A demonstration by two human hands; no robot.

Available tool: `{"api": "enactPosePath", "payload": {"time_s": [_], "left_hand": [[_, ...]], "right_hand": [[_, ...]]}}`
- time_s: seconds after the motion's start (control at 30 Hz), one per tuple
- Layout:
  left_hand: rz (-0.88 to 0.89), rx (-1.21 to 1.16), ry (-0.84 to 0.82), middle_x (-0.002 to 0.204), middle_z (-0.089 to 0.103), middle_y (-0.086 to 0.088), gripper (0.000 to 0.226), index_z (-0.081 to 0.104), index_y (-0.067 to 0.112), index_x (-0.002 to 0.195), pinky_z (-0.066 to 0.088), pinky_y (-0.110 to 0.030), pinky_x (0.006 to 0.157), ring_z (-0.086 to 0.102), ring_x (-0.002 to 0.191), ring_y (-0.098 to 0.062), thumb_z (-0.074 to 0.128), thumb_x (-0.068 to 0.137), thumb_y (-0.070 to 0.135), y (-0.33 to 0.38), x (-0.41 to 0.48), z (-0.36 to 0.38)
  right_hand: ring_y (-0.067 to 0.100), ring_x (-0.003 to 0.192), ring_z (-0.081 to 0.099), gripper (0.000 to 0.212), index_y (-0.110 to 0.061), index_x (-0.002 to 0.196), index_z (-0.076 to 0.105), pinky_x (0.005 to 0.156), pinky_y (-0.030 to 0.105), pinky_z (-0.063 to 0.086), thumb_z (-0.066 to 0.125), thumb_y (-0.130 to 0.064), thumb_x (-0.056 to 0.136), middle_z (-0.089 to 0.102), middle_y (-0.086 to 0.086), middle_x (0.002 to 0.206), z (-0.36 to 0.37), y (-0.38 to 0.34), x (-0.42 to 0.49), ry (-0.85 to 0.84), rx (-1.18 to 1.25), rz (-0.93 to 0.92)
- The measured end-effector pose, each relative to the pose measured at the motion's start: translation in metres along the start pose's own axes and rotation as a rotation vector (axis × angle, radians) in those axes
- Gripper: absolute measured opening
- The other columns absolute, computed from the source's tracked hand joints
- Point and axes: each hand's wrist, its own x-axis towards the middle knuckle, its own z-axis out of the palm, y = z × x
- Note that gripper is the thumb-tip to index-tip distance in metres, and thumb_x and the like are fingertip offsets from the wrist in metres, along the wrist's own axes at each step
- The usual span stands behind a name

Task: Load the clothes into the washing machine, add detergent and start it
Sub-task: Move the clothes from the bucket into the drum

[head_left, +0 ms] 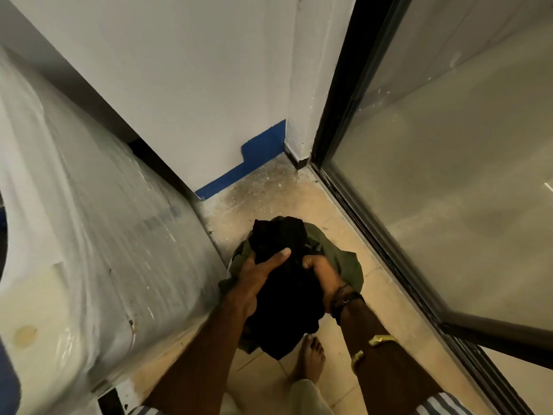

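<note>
A bundle of clothes hangs between my hands above the floor: a black garment (284, 298) on top and an olive green one (338, 259) under it. My left hand (257, 280) grips the black cloth from the left, thumb on top. My right hand (320, 271) clutches the bundle from the right, fingers buried in the fabric. The white washing machine (98, 241), wrapped in clear plastic film, fills the left side of the view; its opening is cut off at the left edge.
A white wall with a blue painted strip (248, 166) closes the far end. A black-framed glass sliding door (434, 175) runs along the right. The tiled floor (269, 199) between is narrow. My bare foot (311, 357) stands below the bundle.
</note>
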Motion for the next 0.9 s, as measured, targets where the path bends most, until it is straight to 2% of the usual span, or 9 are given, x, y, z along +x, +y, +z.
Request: {"api": "enactPosePath", "payload": {"time_s": [0.13,0.2,0.27,0.33,0.4,0.57,0.77,0.83,0.9], "left_hand": [[-0.057,-0.041,0.055,0.108,0.076,-0.006,0.058,0.070,0.031,0.116,0.058,-0.049,0.090,0.072,0.098,-0.032,0.092,0.063,0.038,0.006,-0.003,0.001],[-0.033,-0.031,0.111,0.111,0.074,-0.007,0.069,0.068,0.031,0.118,0.058,-0.049,0.089,0.071,0.098,-0.031,0.093,0.056,0.047,0.013,-0.008,0.006],[-0.031,-0.081,0.157,0.107,0.072,-0.008,0.052,0.066,0.029,0.113,0.058,-0.049,0.090,0.070,0.096,-0.032,0.089,0.068,0.040,0.022,-0.020,0.007],[-0.048,-0.155,0.182,0.103,0.072,-0.009,0.039,0.065,0.033,0.103,0.058,-0.051,0.088,0.069,0.094,-0.034,0.087,0.072,0.037,0.024,-0.025,0.007],[-0.052,-0.198,0.163,0.103,0.074,-0.010,0.056,0.067,0.032,0.108,0.059,-0.053,0.085,0.072,0.092,-0.036,0.091,0.060,0.046,0.030,-0.037,0.010],[-0.117,-0.259,0.075,0.109,0.075,-0.015,0.088,0.067,0.025,0.120,0.056,-0.057,0.090,0.072,0.098,-0.040,0.092,0.043,0.061,0.047,-0.063,0.017],[0.080,-0.186,0.135,0.111,0.069,-0.011,0.058,0.061,0.018,0.120,0.057,-0.038,0.082,0.067,0.093,-0.028,0.072,0.080,0.060,0.097,-0.109,0.029],[0.149,-0.161,0.145,0.111,0.070,-0.009,0.062,0.064,0.017,0.124,0.057,-0.041,0.088,0.068,0.094,-0.027,0.072,0.080,0.060,0.109,-0.125,0.033],[0.185,-0.164,0.128,0.111,0.071,-0.009,0.064,0.065,0.020,0.124,0.057,-0.046,0.093,0.070,0.096,-0.029,0.073,0.077,0.063,0.118,-0.134,0.033]], "right_hand": [[0.026,0.060,0.058,0.018,-0.015,0.068,0.063,0.064,0.036,0.047,0.057,-0.009,0.085,0.060,0.007,0.063,0.016,-0.005,-0.013,0.083,-0.090,-0.113],[0.029,0.086,0.066,0.011,-0.014,0.091,0.071,0.084,0.039,0.054,0.062,-0.009,0.089,0.071,0.011,0.090,0.022,-0.003,-0.011,0.173,-0.113,-0.288],[0.029,0.102,0.067,0.038,-0.019,0.118,0.066,0.095,0.043,0.054,0.076,-0.021,0.082,0.070,0.009,0.111,0.023,0.000,-0.012,0.249,-0.053,-0.344],[0.030,0.103,0.069,0.074,-0.029,0.128,0.059,0.095,0.048,0.055,0.089,-0.044,0.062,0.071,0.007,0.114,0.017,0.002,-0.013,0.275,0.049,-0.284],[0.035,0.104,0.070,0.087,-0.035,0.129,0.060,0.095,0.053,0.054,0.093,-0.055,0.051,0.072,0.009,0.116,0.016,0.000,-0.022,0.138,0.155,-0.210],[0.042,0.112,0.065,0.056,-0.020,0.130,0.063,0.099,0.060,0.049,0.081,-0.031,0.078,0.068,0.020,0.123,0.024,-0.019,-0.062,-0.087,0.313,-0.320],[0.043,0.108,0.067,0.074,-0.011,0.126,0.065,0.096,0.060,0.052,0.089,-0.031,0.059,0.068,0.024,0.120,0.044,-0.043,-0.102,-0.006,0.343,-0.443],[0.042,0.110,0.066,0.082,-0.009,0.127,0.064,0.096,0.056,0.053,0.092,-0.034,0.054,0.067,0.024,0.122,0.049,-0.048,-0.118,-0.043,0.367,-0.468],[0.043,0.110,0.066,0.070,-0.008,0.125,0.065,0.090,0.052,0.056,0.089,-0.031,0.063,0.066,0.026,0.122,0.054,-0.055,-0.132,-0.065,0.376,-0.520]]}}
